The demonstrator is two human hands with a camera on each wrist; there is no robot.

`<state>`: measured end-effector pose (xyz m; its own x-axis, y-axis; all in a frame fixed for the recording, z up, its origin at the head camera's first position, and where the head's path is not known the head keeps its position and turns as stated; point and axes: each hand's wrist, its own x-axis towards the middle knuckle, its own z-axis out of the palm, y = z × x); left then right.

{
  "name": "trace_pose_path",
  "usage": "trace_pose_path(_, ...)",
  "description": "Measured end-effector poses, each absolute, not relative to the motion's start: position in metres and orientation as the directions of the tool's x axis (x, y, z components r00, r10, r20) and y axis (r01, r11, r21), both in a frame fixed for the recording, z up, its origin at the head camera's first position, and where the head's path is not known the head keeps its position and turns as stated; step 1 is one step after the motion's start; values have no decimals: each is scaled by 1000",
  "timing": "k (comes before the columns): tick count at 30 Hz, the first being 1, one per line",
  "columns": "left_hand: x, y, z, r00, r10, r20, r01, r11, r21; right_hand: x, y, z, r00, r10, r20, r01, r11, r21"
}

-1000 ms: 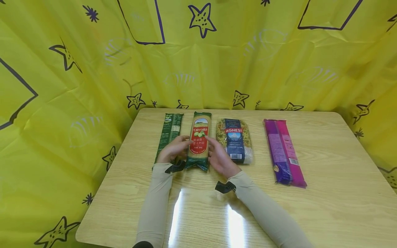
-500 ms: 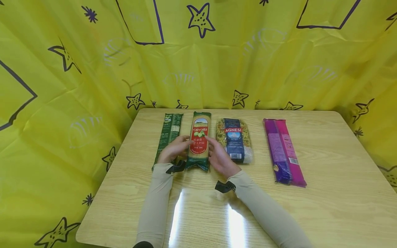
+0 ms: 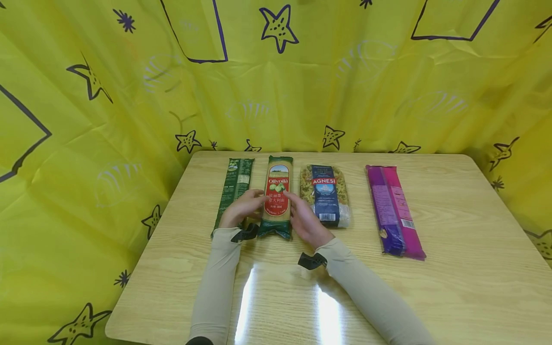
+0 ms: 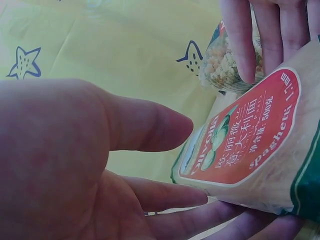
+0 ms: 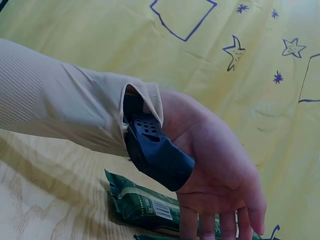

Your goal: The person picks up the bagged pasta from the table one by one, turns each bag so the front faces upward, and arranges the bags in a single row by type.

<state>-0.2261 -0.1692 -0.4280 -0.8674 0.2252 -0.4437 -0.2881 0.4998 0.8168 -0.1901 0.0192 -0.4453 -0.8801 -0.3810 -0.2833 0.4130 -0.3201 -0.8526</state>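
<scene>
A spaghetti packet (image 3: 277, 221) with a red Olivoilà label and green ends lies between both hands in the head view. My left hand (image 3: 241, 208) is along its left side. In the left wrist view, that hand's fingers (image 4: 165, 195) reach along and under the packet's lower edge, while the thumb stands apart from the label. On the opposite long side is my right hand (image 3: 308, 221), its fingers extended beside the packet. The right wrist view shows the right hand (image 5: 215, 155) with fingers pointing down, their tips cut off by the frame edge.
A green packet (image 3: 235, 184) lies left of the spaghetti, partly behind the left hand. To the right are an Agnesi pasta bag (image 3: 325, 196) and a purple-pink packet (image 3: 394, 213). A yellow patterned curtain (image 3: 276, 86) hangs behind the wooden table (image 3: 465, 268).
</scene>
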Motion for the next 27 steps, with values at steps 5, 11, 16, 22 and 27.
trace_pose_path(5, -226, -170, -428, -863, 223, -453, -296, 503, 812, -189, 20, -442, -892, -361, -270, 387, -304, -871)
trace_pose_path(11, -225, -171, -422, -887, 208, -413, -272, 486, 830, -190, 25, -431, -930, -282, -234, 312, -273, -910)
trace_pose_path(16, -225, -170, -415, -922, 203, -330, -206, 464, 862, -195, 38, -409, -959, -241, -146, 225, -343, -912)
trace_pose_path(22, -221, -161, -404, -945, 225, -238, -97, 501, 860, -195, 65, -381, -989, -144, -38, 86, -351, -932)
trace_pose_path(27, -211, -153, -391, -955, 244, -171, -38, 471, 882, -196, 93, -368, -995, -91, 43, -5, -386, -922)
